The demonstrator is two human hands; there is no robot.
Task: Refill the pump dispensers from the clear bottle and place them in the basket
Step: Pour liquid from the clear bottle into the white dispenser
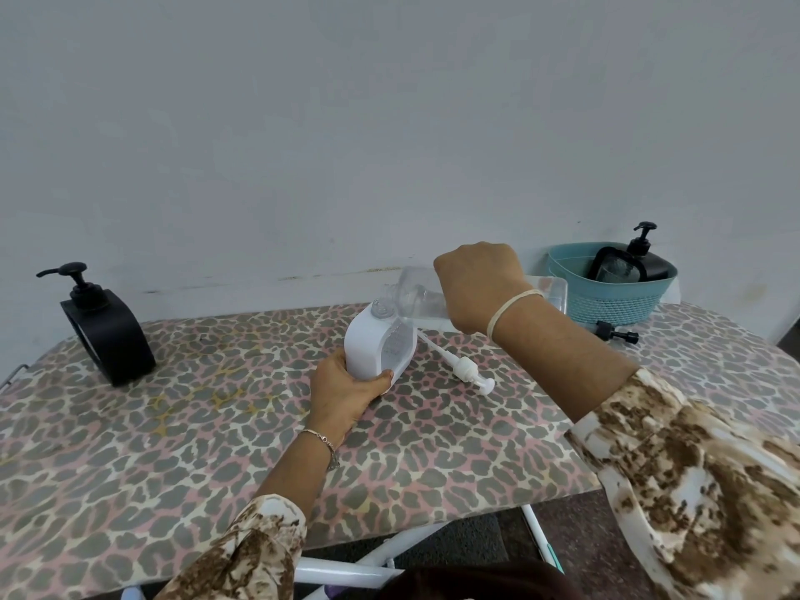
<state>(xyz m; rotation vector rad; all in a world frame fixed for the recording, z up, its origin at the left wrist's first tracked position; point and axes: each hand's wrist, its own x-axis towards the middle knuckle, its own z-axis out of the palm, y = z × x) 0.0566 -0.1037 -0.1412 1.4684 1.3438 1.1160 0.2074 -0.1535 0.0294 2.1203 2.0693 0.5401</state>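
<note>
Near edge of the table [216,448]: crossed by both sleeves. A broad stretch of patterned cloth lies toward the left, judged to be room enough for a hand to swing through.

Middle of the table: the white dispenser [372,348] is stood on its base with the neck uncapped. It is gripped low by the left hand [346,396], fingers curled round the near side and thumb on the front face. This is judged a brace against tipping while liquid goes in. Its white pump [465,370] is laid flat just beside it on the right, within reach for refitting.

Above it: the clear bottle [415,303] is held nearly level by the right hand [480,288], mouth brought to the dispenser's neck. Whether they touch cannot be told. The fingers are hidden behind the back of the hand, but the bottle is plainly clasped. Pouring is judged to be the step in hand.

Far left edge: a black dispenser [106,335] with its pump on is stood well apart. Its fill cannot be told.

Far right corner: the basket [606,305] is set by the wall, with a second black dispenser [632,264] inside. A loose black pump [614,331] lies just in front, so a lift over it, not a slide, is judged necessary.
</note>
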